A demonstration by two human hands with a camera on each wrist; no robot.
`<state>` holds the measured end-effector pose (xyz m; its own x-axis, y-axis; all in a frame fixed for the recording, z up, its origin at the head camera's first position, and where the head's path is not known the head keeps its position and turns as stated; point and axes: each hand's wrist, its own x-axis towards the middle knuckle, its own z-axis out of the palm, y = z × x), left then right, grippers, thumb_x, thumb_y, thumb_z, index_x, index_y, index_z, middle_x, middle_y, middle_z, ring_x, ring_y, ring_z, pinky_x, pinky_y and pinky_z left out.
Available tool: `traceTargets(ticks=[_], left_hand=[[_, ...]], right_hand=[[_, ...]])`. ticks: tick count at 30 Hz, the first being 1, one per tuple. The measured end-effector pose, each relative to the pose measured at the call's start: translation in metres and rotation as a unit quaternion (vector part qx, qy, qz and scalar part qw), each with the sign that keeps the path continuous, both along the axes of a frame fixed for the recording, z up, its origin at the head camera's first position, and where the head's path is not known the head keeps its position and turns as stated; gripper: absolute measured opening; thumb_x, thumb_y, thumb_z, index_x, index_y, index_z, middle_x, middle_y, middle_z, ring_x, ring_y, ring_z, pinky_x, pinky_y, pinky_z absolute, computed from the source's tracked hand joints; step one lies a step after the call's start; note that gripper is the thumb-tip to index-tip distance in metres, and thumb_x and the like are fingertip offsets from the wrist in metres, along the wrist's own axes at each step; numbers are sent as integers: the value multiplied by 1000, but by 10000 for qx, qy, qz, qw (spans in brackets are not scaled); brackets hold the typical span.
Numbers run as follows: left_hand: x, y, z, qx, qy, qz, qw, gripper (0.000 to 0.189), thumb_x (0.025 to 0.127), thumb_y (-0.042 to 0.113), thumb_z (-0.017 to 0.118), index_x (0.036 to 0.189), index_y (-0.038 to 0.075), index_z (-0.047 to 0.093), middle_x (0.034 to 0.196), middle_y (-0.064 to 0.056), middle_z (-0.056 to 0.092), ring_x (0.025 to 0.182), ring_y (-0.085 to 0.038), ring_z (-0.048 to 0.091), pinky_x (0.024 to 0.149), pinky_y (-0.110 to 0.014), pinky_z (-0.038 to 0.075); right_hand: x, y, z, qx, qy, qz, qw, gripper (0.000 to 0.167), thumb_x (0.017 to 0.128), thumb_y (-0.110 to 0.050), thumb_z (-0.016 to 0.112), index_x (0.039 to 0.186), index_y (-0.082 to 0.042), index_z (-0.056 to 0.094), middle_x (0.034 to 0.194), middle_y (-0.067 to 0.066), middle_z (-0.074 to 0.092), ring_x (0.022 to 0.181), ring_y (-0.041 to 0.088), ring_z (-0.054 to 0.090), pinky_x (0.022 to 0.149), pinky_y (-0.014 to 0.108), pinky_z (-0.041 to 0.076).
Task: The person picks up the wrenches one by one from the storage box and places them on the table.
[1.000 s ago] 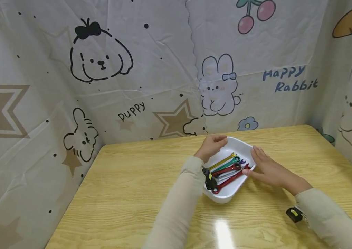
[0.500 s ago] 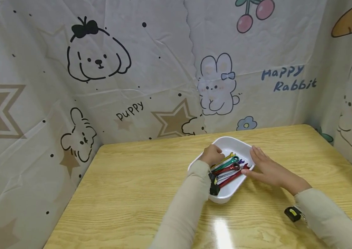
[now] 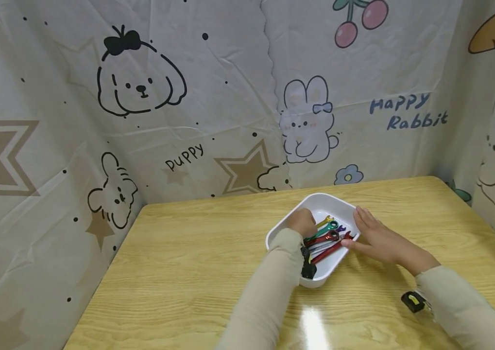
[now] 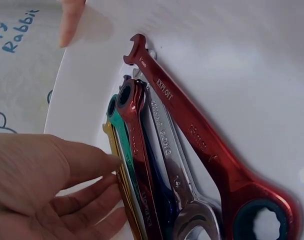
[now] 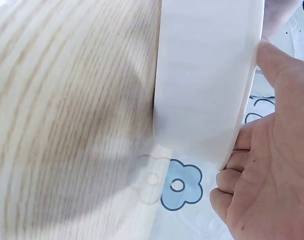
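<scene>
A white plastic tray (image 3: 283, 224) holds several coloured combination wrenches. My left hand (image 3: 302, 223) reaches into it and pinches the gold wrench (image 4: 123, 181) by its edge between thumb and fingertips. Beside that one lie a green wrench (image 4: 118, 121), a short red wrench (image 4: 136, 127), a blue wrench (image 4: 165, 196), a silver wrench (image 4: 167, 145) and a long red wrench (image 4: 203, 134). My right hand (image 3: 382, 242) rests against the right end of the tray with fingers stretched out. Its thumb touches the rim in the right wrist view.
The tray stands on a wood-grain table (image 3: 195, 253). A cartoon-printed cloth (image 3: 212, 97) hangs behind and along both sides. Black wrist-worn devices (image 3: 413, 301) sit at the sleeves, and the left one (image 3: 308, 264) overhangs the tray.
My left hand has come down from above the tray's far-left rim into the tray, moving rightward to the gold wrench, its fingers curling. My right hand and the tray have stayed in place.
</scene>
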<state>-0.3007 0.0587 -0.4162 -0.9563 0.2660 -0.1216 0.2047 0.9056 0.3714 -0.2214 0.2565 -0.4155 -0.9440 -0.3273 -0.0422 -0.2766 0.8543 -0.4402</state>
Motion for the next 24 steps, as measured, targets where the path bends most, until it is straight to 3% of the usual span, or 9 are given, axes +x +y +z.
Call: traceTargets(ticks=[5, 12, 15, 22, 24], left_hand=[[-1, 3, 1, -611, 209, -146, 9978, 6, 78, 10, 69, 73, 13, 67, 73, 3, 63, 64, -11, 52, 60, -21, 43], [-10, 9, -12, -1184, 557, -212, 9912, 10, 80, 15, 70, 90, 15, 70, 84, 2, 68, 73, -12, 58, 68, -22, 48], [-13, 11, -16, -1404, 728, -249, 9871, 9, 83, 15, 68, 90, 17, 71, 87, 2, 69, 76, -12, 61, 70, -23, 50], [-10, 20, -19, -2071, 1008, -209, 9729, 10, 89, 21, 63, 91, 21, 73, 88, 5, 71, 83, -10, 64, 72, -23, 51], [-11, 21, -21, -2106, 990, -222, 9723, 10, 89, 21, 64, 93, 21, 73, 90, 6, 71, 85, -10, 63, 74, -23, 51]], right_hand=[[0, -1, 1, 66, 30, 33, 10000, 100, 91, -59, 52, 147, 12, 10, 154, 33, 1, 140, 51, 5, 109, 65, 13], [0, 0, 1, 22, 27, 48, 10000, 99, 92, -58, 52, 147, 12, 10, 154, 33, 1, 140, 52, 4, 109, 65, 13], [0, 0, 0, 20, 38, 52, 10000, 99, 91, -59, 51, 147, 12, 10, 154, 33, 1, 140, 51, 4, 109, 65, 13], [0, -1, 1, 92, 4, 34, 10000, 100, 91, -60, 51, 148, 11, 10, 154, 32, 0, 140, 52, 5, 109, 65, 13], [0, 0, 2, 104, 10, 28, 9999, 100, 91, -60, 51, 148, 11, 10, 154, 32, 0, 140, 52, 4, 109, 65, 13]])
